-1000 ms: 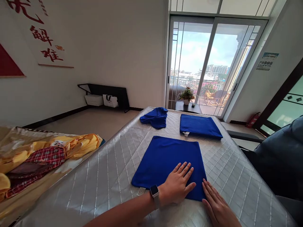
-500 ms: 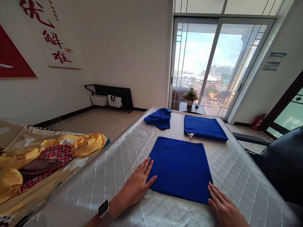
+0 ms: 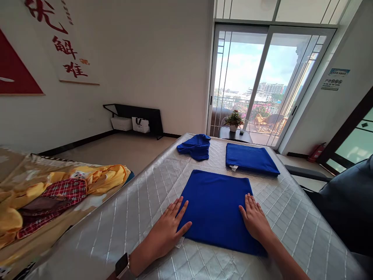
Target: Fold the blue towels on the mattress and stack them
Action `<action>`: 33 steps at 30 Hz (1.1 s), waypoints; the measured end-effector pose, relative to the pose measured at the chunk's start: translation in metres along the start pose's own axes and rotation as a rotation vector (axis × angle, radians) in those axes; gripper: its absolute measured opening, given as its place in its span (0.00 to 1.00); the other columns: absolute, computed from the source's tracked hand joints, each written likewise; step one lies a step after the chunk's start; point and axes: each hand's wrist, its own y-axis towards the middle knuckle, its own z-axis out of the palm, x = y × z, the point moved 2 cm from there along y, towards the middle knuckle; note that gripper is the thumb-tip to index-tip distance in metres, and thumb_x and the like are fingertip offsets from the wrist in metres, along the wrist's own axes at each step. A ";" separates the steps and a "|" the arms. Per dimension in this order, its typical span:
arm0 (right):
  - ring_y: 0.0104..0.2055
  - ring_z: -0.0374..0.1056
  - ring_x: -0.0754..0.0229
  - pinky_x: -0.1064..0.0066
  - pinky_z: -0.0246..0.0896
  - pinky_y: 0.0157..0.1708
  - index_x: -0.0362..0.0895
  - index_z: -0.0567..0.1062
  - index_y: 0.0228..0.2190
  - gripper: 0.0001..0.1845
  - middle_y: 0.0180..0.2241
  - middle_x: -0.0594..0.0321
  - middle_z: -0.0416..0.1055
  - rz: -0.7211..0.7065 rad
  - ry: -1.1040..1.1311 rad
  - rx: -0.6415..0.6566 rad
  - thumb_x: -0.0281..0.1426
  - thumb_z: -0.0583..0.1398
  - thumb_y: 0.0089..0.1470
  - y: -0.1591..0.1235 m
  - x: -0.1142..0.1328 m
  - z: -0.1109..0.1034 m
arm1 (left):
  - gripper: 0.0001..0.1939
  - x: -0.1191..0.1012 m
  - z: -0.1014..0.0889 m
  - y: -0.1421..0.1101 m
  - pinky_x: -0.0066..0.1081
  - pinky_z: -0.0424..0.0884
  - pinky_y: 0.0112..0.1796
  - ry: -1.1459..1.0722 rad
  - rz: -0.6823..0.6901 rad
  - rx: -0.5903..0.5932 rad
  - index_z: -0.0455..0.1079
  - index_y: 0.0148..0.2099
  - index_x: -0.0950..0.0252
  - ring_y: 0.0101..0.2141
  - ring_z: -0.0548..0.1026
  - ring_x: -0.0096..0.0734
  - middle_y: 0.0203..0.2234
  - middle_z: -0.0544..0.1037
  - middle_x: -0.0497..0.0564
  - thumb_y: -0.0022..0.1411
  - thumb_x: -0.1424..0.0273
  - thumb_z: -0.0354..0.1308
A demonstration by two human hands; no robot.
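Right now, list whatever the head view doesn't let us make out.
In the head view:
Side edges of the near blue cloth: partly covered by the left hand and right hand.
Print on the white tag: too small.
Rest of the red banner: cut off by the left edge.

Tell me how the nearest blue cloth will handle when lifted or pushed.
The blue cloth is likely floppy: it lies thin and flat. Pushed, it may slide, as the silver cover beneath looks shiny. Rolling seems unlikely, given its flat shape.
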 end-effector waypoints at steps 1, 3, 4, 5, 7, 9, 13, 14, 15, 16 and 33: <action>0.74 0.36 0.53 0.56 0.33 0.71 0.32 0.49 0.70 0.39 0.73 0.50 0.40 0.010 0.012 0.012 0.44 0.39 0.68 0.001 -0.002 0.007 | 0.37 0.000 0.000 0.000 0.47 0.52 0.67 0.004 -0.004 -0.001 0.43 0.75 0.55 0.70 0.53 0.46 0.73 0.49 0.53 0.72 0.46 0.43; 0.75 0.34 0.53 0.56 0.32 0.72 0.32 0.47 0.70 0.40 0.73 0.51 0.38 0.012 0.025 0.023 0.45 0.37 0.68 0.002 -0.006 0.014 | 0.37 -0.003 -0.002 0.004 0.50 0.53 0.66 0.004 -0.022 -0.017 0.43 0.75 0.55 0.70 0.52 0.47 0.72 0.51 0.54 0.72 0.45 0.43; 0.75 0.34 0.53 0.56 0.31 0.72 0.32 0.46 0.70 0.40 0.73 0.51 0.38 0.010 0.029 0.025 0.46 0.37 0.68 0.002 -0.006 0.015 | 0.37 -0.009 -0.005 0.009 0.51 0.53 0.66 -0.001 -0.027 -0.030 0.43 0.75 0.55 0.70 0.52 0.48 0.72 0.51 0.54 0.72 0.46 0.43; 0.75 0.33 0.53 0.56 0.31 0.72 0.32 0.46 0.70 0.41 0.73 0.51 0.37 0.011 0.030 0.027 0.46 0.37 0.68 0.001 -0.007 0.015 | 0.37 -0.018 -0.007 0.016 0.52 0.53 0.66 -0.009 -0.019 -0.042 0.43 0.75 0.55 0.70 0.52 0.48 0.72 0.50 0.55 0.72 0.46 0.43; 0.75 0.33 0.53 0.56 0.31 0.72 0.32 0.45 0.70 0.41 0.73 0.51 0.37 0.017 0.027 0.030 0.46 0.37 0.68 0.001 -0.006 0.013 | 0.36 -0.045 -0.011 0.034 0.50 0.53 0.66 -0.034 0.054 -0.046 0.44 0.75 0.57 0.70 0.51 0.46 0.72 0.50 0.55 0.73 0.47 0.41; 0.75 0.33 0.53 0.57 0.31 0.71 0.32 0.45 0.70 0.40 0.73 0.51 0.37 0.024 0.012 0.027 0.46 0.37 0.68 0.002 -0.006 0.013 | 0.37 -0.083 -0.011 0.057 0.45 0.52 0.67 -0.068 0.189 -0.015 0.46 0.75 0.62 0.70 0.50 0.43 0.72 0.51 0.57 0.74 0.47 0.38; 0.75 0.34 0.53 0.56 0.33 0.71 0.33 0.49 0.70 0.38 0.73 0.51 0.39 -0.013 -0.020 0.002 0.43 0.39 0.68 0.003 -0.008 0.016 | 0.36 -0.156 0.007 0.103 0.41 0.49 0.68 -0.139 0.387 -0.036 0.52 0.73 0.66 0.70 0.50 0.38 0.71 0.56 0.60 0.75 0.49 0.36; 0.75 0.35 0.52 0.56 0.34 0.71 0.34 0.51 0.70 0.37 0.73 0.52 0.39 -0.032 -0.026 -0.002 0.41 0.39 0.68 0.002 -0.009 0.017 | 0.36 -0.167 0.013 0.111 0.41 0.49 0.68 -0.151 0.394 -0.050 0.53 0.73 0.67 0.71 0.50 0.38 0.70 0.56 0.60 0.75 0.49 0.35; 0.75 0.35 0.52 0.56 0.34 0.71 0.35 0.52 0.70 0.36 0.73 0.52 0.40 -0.046 -0.031 -0.004 0.40 0.39 0.68 0.002 -0.009 0.018 | 0.36 -0.175 0.020 0.118 0.41 0.48 0.68 -0.159 0.387 -0.058 0.54 0.73 0.68 0.71 0.50 0.39 0.70 0.57 0.60 0.75 0.49 0.35; 0.75 0.35 0.52 0.56 0.34 0.71 0.36 0.52 0.70 0.36 0.73 0.52 0.40 -0.052 -0.036 -0.003 0.40 0.39 0.68 0.002 -0.010 0.018 | 0.36 -0.179 0.026 0.122 0.41 0.48 0.68 -0.163 0.376 -0.063 0.54 0.73 0.69 0.71 0.50 0.39 0.70 0.57 0.60 0.75 0.49 0.35; 0.75 0.36 0.54 0.55 0.33 0.71 0.33 0.49 0.70 0.40 0.73 0.54 0.39 0.015 -0.010 0.014 0.45 0.37 0.67 0.001 -0.008 0.015 | 0.40 0.012 0.012 0.103 0.49 0.50 0.67 -0.080 -0.121 -0.005 0.47 0.75 0.66 0.70 0.50 0.47 0.72 0.50 0.61 0.73 0.45 0.35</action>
